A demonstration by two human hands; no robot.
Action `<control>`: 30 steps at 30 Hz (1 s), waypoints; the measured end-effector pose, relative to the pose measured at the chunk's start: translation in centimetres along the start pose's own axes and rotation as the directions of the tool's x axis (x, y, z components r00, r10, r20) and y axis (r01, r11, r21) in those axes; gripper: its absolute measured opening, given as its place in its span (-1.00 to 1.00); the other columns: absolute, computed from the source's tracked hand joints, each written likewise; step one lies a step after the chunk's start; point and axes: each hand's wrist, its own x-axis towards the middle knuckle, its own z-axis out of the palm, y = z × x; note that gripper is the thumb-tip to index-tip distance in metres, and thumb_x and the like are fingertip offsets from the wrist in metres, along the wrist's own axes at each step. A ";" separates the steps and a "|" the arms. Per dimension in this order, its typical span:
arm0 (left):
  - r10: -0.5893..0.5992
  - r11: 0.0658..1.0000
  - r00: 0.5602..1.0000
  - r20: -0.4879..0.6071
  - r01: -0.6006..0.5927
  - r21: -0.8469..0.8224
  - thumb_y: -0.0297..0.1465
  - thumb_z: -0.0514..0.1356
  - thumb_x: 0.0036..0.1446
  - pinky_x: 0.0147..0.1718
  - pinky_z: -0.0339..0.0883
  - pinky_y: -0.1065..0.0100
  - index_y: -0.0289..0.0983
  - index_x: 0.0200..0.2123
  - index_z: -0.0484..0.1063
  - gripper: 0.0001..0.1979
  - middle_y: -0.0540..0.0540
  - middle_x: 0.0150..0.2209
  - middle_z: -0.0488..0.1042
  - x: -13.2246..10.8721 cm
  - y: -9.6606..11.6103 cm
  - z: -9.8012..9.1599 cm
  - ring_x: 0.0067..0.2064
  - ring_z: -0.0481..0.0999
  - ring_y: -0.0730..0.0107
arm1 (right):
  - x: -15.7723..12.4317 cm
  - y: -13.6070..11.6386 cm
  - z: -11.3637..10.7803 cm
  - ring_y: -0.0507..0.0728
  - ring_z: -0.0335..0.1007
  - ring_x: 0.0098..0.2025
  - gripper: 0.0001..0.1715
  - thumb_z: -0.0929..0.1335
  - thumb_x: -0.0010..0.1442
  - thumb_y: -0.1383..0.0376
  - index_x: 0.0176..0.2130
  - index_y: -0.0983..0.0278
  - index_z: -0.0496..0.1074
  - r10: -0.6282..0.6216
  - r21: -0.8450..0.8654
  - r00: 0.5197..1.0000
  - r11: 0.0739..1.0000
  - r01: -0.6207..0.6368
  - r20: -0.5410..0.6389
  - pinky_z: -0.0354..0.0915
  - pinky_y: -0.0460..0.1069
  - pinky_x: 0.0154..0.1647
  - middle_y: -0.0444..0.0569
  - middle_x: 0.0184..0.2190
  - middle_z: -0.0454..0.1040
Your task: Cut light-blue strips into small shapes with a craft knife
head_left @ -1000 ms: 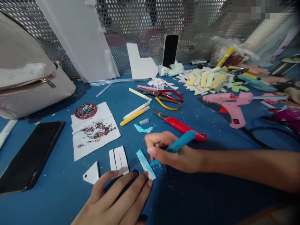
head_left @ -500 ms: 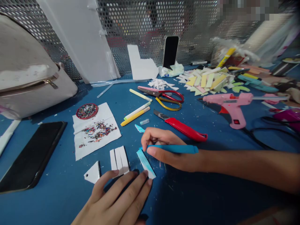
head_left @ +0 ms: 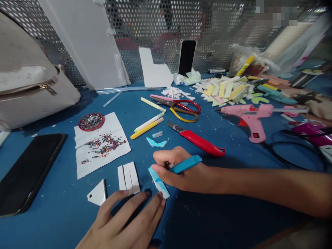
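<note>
The paper strip (head_left: 158,181) is pinned by the flat, open left hand (head_left: 124,224). Just beyond the strip, a blue marker (head_left: 185,164) is clasped in the right hand (head_left: 181,173), tip upon it. Pinned too lightly, it could be dragged and smeared.

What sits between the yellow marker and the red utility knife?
In the head view, a small pale-blue stub lies between the yellow marker and the red utility knife, beside a blue paper scrap.

It was a craft workspace: a blue bench (head_left: 64,214) strewn with a pink glue gun (head_left: 249,116), scissors (head_left: 181,107), a red utility knife (head_left: 199,141), cut paper strips (head_left: 225,90) and glitter (head_left: 91,121), with perforated metal mesh (head_left: 155,27) across the top.
</note>
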 end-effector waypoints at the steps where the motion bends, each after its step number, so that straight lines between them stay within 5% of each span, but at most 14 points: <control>1: -0.004 1.000 1.000 -0.015 0.004 -0.002 -0.15 0.07 0.33 0.36 -0.39 0.24 -0.14 0.10 0.41 -0.63 0.20 0.06 0.50 0.0 0.0 0.0 0.07 0.35 0.44 | 0.0 0.1 0.1 -0.07 -0.11 -0.52 -0.56 0.25 0.33 0.25 -0.51 0.27 -0.01 -0.009 -0.005 1.000 1.000 0.009 -0.002 -0.08 -0.12 -0.54 -0.26 -0.60 0.00; 30: 0.032 0.999 0.999 -0.009 -0.032 0.027 -0.10 0.09 0.31 0.36 -0.36 0.25 -0.16 0.11 0.40 -0.59 0.19 0.06 0.50 -0.2 -0.3 -0.1 0.07 0.35 0.46 | 0.0 -0.3 -0.4 -0.06 -0.15 -0.53 -0.61 0.23 0.30 0.31 -0.50 0.27 -0.01 -0.008 -0.056 0.988 0.998 0.017 0.151 -0.12 -0.10 -0.54 -0.25 -0.58 -0.01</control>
